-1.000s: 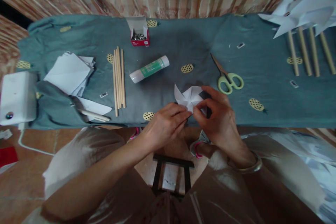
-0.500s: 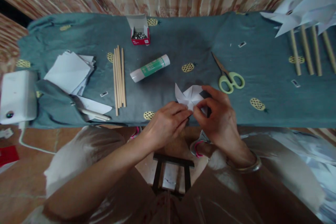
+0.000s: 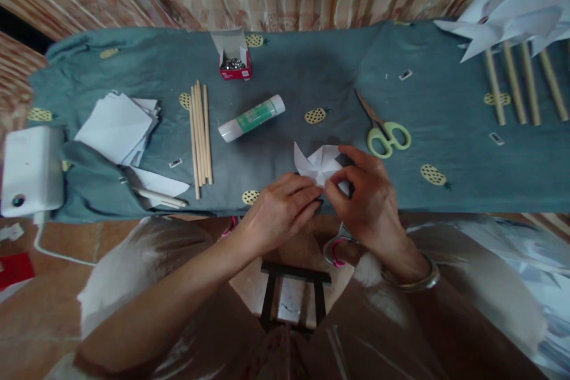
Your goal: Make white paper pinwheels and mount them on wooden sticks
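Between my hands, at the table's near edge, is a white paper pinwheel (image 3: 321, 160) with its points folded in toward the middle. My left hand (image 3: 285, 205) is closed on its lower left side. From the right, my right hand (image 3: 367, 190) grips the paper, with thumb and finger pinched close to its centre and another finger at the far edge. The fingers hide the lower part of the paper. Just right of it lie scissors (image 3: 386, 136) with light green handles. A white and green glue stick (image 3: 252, 119) lies to the upper left.
Several wooden sticks (image 3: 202, 136) lie left of the glue stick. Behind them stands an open red box (image 3: 235, 73) of small metal pieces. White paper squares (image 3: 116, 127) and a white device (image 3: 33, 172) are at left; finished pinwheels (image 3: 503, 18) on sticks are at far right.
The view has shifted slightly, so things on the table appear a little further left. Both hands keep hold of the pinwheel in nearly the same pose.
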Available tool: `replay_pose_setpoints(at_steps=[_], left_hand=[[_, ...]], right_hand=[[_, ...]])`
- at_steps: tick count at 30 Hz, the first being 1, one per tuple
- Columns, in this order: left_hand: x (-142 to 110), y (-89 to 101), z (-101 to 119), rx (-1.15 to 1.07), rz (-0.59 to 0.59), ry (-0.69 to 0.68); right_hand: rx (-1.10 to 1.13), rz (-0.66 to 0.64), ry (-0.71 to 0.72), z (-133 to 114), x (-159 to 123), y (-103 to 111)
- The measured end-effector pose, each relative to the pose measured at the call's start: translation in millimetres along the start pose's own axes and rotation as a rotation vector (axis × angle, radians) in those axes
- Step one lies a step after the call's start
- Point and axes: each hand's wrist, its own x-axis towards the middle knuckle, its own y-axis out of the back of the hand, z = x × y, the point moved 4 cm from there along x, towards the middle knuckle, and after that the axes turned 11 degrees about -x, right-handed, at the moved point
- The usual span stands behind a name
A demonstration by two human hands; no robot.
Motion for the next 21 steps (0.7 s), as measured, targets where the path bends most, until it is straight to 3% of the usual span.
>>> replay_pose_setpoints(at_steps=[3, 8, 14, 21], left_hand=[[2, 13.1, -1, -0.045, 0.053, 0.01], [12, 31.7, -21, 0.038, 0.165, 0.152], [26, 24.0, -44, 0.078, 0.055, 0.3], [40, 20.6, -48, 0.015, -0.039, 0.289]], right_hand=[[0.004, 0.004, 0.01, 0, 0, 0], [-0.005, 0.041, 0.025, 0, 0, 0], [-0.003, 0.047, 0.055, 1, -1, -2], [0.038, 0.043, 0.04, 1, -2, -3]])
